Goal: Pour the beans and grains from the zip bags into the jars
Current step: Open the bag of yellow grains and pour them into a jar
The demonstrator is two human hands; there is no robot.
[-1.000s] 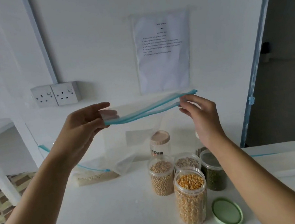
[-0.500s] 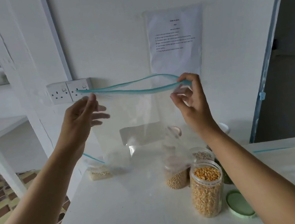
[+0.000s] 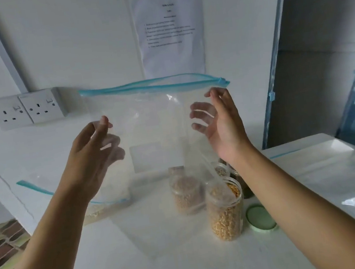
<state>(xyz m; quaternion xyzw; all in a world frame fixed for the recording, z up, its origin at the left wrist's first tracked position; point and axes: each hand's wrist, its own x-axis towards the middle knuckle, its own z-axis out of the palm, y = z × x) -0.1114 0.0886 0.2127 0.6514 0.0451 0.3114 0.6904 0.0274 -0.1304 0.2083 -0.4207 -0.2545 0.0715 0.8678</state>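
Observation:
An empty clear zip bag point(image 3: 156, 123) with a blue zip strip hangs upright above the table. My left hand point(image 3: 93, 153) pinches its left side, thumb in front and fingers behind the plastic. My right hand point(image 3: 221, 123) holds its right side just below the zip end. Under the bag stands an open jar of yellow corn point(image 3: 225, 215), with a jar of pale beans point(image 3: 186, 193) behind it, seen through the plastic. Further jars stand behind these, partly hidden. A second zip bag holding pale grains point(image 3: 105, 209) lies at the back left against the wall.
A green lid point(image 3: 261, 217) lies right of the corn jar on the white table point(image 3: 113, 268). An empty clear bag point(image 3: 319, 173) lies flat on the table's right part. Double wall sockets point(image 3: 24, 109) and a printed sheet point(image 3: 170, 32) are on the wall behind. The table's left edge drops to a tiled floor.
Both hands have slid from the ends of the zip down to the bag's sides. The zip strip now lies flatter and straighter, and the bag hangs lower over the jars.

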